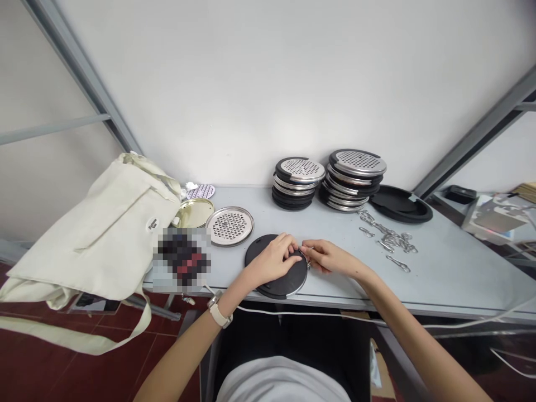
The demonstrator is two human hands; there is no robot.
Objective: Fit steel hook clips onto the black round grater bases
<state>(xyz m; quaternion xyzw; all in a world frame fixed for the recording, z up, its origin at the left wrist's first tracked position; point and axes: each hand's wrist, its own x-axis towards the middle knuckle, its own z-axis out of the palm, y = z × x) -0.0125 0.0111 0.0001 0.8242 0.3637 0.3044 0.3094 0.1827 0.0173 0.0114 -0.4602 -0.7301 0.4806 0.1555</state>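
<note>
A black round disc (262, 259) with a strip of metal rim showing lies flat near the table's front edge. My left hand (276, 258) rests over it, with bent fingers and thumb gripping its right side. At that same edge, my right hand (329, 257) is closed in a pinch on a small metal clip (309, 264), partly hidden by the fingers. Whether the clip is fastened to the disc I cannot tell. Several loose metal clips (391, 239) lie scattered to the right. Left of the disc sits a round metal grater plate (230, 225).
Two stacks of round graters with black rims (298, 183) (354, 180) stand by the wall. A black round tray (401, 204) lies beside them. Leftward are a gold lid (195, 213), a blurred dark item (183, 259) and a cream bag (96, 229). A white cable (326, 315) runs along the front edge.
</note>
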